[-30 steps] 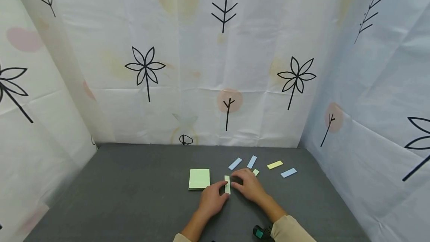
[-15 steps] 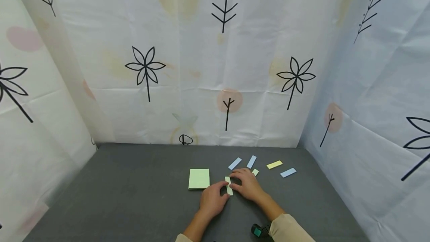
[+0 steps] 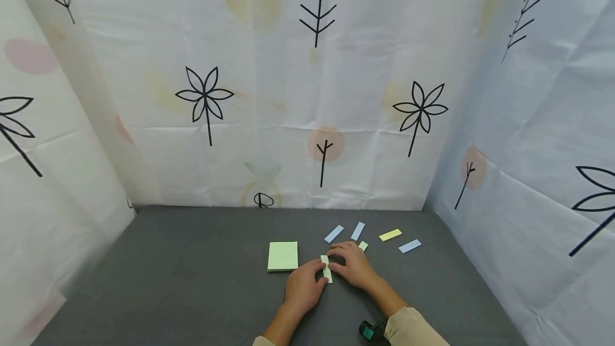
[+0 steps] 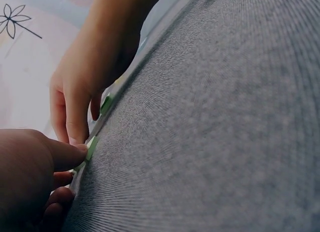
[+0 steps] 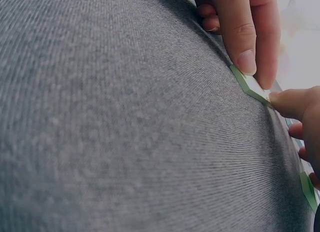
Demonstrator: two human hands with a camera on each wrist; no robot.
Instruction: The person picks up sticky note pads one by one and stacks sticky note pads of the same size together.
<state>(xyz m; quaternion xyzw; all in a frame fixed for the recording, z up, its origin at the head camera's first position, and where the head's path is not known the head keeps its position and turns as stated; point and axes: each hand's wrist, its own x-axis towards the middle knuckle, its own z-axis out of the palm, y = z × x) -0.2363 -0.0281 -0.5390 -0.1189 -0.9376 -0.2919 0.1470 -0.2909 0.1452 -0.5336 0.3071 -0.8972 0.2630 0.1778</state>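
A narrow pale green sticky note pad (image 3: 327, 273) lies on the grey table between both hands. My left hand (image 3: 304, 285) pinches it with thumb and index finger from the left. At its other side my right hand (image 3: 354, 267) has curled fingers, and a fingertip meets the pad beside the left fingers. In the right wrist view the pad (image 5: 245, 81) shows its thick green edge, with the left thumb on one end and a right digit on the other. The fingers hide part of its top face.
A square green sticky note pad (image 3: 282, 256) lies left of the hands. Another small green strip (image 3: 363, 246), blue strips (image 3: 333, 234) (image 3: 357, 231) (image 3: 410, 246) and a yellow strip (image 3: 391, 235) lie behind and to the right. Patterned cloth walls (image 3: 288, 170) enclose the table.
The narrow green pad has turned slightly, its near end swinging right. My right hand has come from just beside it into contact. My left hand has stayed nearly in place.
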